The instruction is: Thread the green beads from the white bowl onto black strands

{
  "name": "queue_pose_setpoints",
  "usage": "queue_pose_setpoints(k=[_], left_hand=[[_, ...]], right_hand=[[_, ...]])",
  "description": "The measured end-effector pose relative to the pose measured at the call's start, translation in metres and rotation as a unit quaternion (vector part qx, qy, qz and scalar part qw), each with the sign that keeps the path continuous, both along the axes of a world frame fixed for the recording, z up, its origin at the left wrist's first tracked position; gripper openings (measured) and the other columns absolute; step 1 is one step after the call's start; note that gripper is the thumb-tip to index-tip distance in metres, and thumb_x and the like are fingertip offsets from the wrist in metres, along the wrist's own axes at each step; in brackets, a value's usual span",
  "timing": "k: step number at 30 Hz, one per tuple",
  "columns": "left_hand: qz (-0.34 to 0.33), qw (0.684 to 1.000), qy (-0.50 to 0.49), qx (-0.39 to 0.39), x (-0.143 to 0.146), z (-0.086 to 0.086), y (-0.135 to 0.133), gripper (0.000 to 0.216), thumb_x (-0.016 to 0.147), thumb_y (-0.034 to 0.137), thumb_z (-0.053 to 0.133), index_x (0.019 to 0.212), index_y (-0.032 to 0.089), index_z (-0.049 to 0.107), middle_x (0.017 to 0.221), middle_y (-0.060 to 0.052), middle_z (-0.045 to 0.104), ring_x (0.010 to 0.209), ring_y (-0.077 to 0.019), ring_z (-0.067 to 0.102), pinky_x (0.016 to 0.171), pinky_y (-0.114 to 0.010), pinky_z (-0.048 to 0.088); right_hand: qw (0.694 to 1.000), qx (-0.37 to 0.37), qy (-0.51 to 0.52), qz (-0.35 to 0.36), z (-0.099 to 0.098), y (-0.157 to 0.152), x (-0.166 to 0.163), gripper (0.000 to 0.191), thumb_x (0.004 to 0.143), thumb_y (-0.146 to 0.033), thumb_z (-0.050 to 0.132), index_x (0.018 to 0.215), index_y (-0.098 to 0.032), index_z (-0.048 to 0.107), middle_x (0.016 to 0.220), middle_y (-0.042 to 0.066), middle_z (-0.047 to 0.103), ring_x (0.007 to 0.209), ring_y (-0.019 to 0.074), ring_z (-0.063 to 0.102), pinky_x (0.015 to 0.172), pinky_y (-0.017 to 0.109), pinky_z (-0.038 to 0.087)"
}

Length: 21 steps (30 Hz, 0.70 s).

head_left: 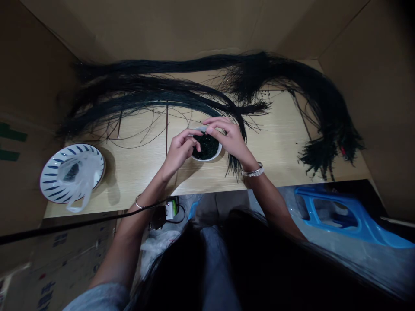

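A small white bowl [219, 154] stands on the table in front of me, filled with tiny, shiny dark-green pieces, perhaps beads. At the bowl's left rim is my left hand [182, 149], its fingers curled and the fingertips over the contents. My right hand [229, 139] reaches over the right rim with thumb and forefinger close together. Anything pinched in either hand is too small and dim to make out. Just behind and under the right hand runs a bundle of thin dark strands [239, 121], its cut-looking ends hanging toward the table's front edge.
More long dark strand bundles [181, 65] lie along the back, and a thick one [330, 99] curves down the right side. A striped plate [53, 175] holding a clear plastic bag [82, 181] sits left. Cardboard walls [201, 26] enclose the table. A blue stool [366, 220] stands lower right.
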State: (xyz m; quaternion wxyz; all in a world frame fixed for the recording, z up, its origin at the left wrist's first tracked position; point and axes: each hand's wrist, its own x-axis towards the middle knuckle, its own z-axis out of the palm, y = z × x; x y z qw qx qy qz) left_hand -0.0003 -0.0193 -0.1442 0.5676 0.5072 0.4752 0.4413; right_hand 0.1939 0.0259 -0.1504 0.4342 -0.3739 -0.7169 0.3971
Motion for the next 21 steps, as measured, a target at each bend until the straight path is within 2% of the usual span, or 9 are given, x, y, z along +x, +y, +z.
queue_pose_setpoints(k=[4,8,11,15,18,21], left_hand=[[-0.003,1.000,-0.017,-0.019,-0.001,0.001,0.000,0.037,0.073,0.021,0.056,0.110,0.020,0.062,0.073,-0.001,0.069,0.039,-0.0050,0.029,0.042,-0.021,0.019],[-0.008,0.999,-0.024,-0.030,-0.001,0.002,0.000,0.035,0.075,0.023,0.056,0.109,0.020,0.060,0.082,-0.003,0.073,0.037,-0.0049,0.035,0.040,-0.021,0.019],[-0.011,0.999,-0.029,-0.045,-0.002,0.002,0.000,0.030,0.084,0.033,0.056,0.109,0.019,0.060,0.088,-0.007,0.076,0.040,-0.0076,0.048,0.038,-0.021,0.018],[-0.028,0.996,-0.048,-0.064,-0.004,0.000,0.003,0.043,0.092,0.056,0.052,0.112,0.018,0.059,0.090,-0.011,0.077,0.048,-0.0126,0.061,0.037,-0.021,0.025],[-0.037,0.995,-0.052,-0.073,-0.005,-0.002,0.005,0.053,0.093,0.067,0.049,0.113,0.019,0.060,0.086,-0.011,0.077,0.051,-0.0145,0.064,0.038,-0.022,0.028],[-0.041,0.995,-0.050,-0.076,-0.006,-0.001,0.005,0.055,0.093,0.068,0.049,0.112,0.019,0.062,0.087,-0.010,0.077,0.048,-0.0130,0.061,0.037,-0.022,0.027]], right_hand=[[0.999,-0.023,0.023,-0.008,-0.002,0.003,0.000,0.044,0.089,-0.069,0.066,0.082,-0.026,0.075,0.111,0.004,0.076,0.113,0.0249,0.066,0.114,0.046,0.041],[0.999,-0.022,0.043,-0.011,-0.007,0.007,0.002,0.044,0.089,-0.068,0.066,0.082,-0.026,0.075,0.108,0.004,0.077,0.109,0.0235,0.068,0.110,0.044,0.045],[0.998,-0.032,0.053,-0.024,-0.010,0.009,0.002,0.043,0.089,-0.067,0.067,0.083,-0.025,0.075,0.107,0.004,0.077,0.108,0.0233,0.068,0.107,0.043,0.048],[0.996,-0.055,0.058,-0.036,-0.013,0.010,0.002,0.045,0.087,-0.068,0.069,0.084,-0.024,0.075,0.107,0.005,0.077,0.106,0.0229,0.069,0.105,0.041,0.050],[0.995,-0.055,0.069,-0.035,-0.015,0.010,0.002,0.045,0.087,-0.068,0.069,0.084,-0.024,0.075,0.106,0.005,0.077,0.104,0.0226,0.069,0.103,0.040,0.051],[0.995,-0.057,0.068,-0.038,-0.015,0.010,0.002,0.045,0.087,-0.068,0.069,0.084,-0.024,0.075,0.105,0.005,0.077,0.102,0.0223,0.069,0.102,0.040,0.052]])
